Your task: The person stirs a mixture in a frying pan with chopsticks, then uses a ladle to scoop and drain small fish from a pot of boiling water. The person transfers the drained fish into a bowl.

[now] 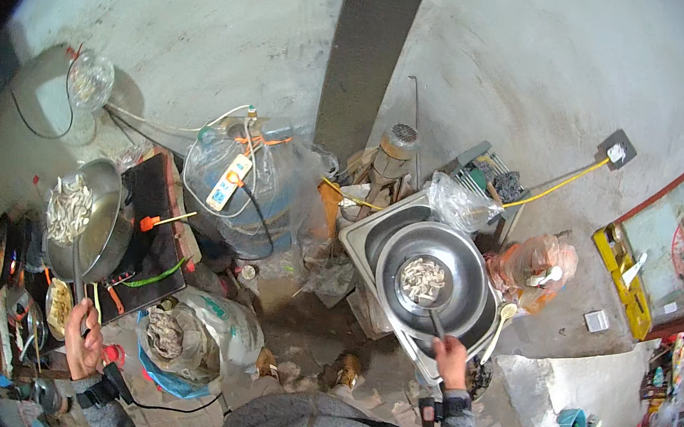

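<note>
My left hand grips the metal handle of a skimmer or ladle. Its head bears a heap of pale, thin strips above the left side of a steel wok, which has pale liquid in it. On the right, my right hand is closed around the handle of a second ladle-like utensil. That one reaches into a wide steel basin, where more pale strips lie at its head. The heaps cover both utensil heads, so their exact shape is hidden.
The basin rests on a steel sink. A pale spoon lies at its right edge. By the wok, a green chili and an orange-headed brush lie on a black surface. A power strip and bagged goods stand nearby.
</note>
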Available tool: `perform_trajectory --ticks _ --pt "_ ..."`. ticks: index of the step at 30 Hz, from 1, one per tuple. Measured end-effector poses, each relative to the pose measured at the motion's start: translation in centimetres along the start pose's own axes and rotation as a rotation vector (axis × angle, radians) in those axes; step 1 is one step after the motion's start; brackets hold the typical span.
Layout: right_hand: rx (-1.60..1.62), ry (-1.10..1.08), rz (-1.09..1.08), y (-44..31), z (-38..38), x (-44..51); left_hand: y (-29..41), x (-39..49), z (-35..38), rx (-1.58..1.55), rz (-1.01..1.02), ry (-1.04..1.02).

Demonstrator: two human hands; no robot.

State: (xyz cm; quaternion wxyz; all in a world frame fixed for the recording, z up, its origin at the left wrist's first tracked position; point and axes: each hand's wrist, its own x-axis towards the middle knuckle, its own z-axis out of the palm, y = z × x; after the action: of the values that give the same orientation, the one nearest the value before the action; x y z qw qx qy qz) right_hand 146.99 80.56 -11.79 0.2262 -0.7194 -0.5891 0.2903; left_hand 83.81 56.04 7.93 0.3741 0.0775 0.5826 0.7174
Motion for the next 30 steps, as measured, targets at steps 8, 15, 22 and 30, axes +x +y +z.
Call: perform_trajectory --ticks 8,15,22,30 --pt "-0.05 -0.398 0.244 13.1 -1.9 2.1 -4.2 -6.0 15.2 0.153 -0.15 -0.222" --pt "-0.033 -0.366 0.252 13.4 -4.6 0.6 -14.8 -4.6 27.3 0.209 -0.526 -0.674" --pt "-0.364 -0.315 0.239 10.2 -10.0 0.7 -26.7 -1.4 36.5 0.251 -0.905 -1.004" --pt "-0.77 -0.25 0.359 9.4 -13.1 3.3 -35.8 3.0 39.0 0.433 -1.01 -1.233"
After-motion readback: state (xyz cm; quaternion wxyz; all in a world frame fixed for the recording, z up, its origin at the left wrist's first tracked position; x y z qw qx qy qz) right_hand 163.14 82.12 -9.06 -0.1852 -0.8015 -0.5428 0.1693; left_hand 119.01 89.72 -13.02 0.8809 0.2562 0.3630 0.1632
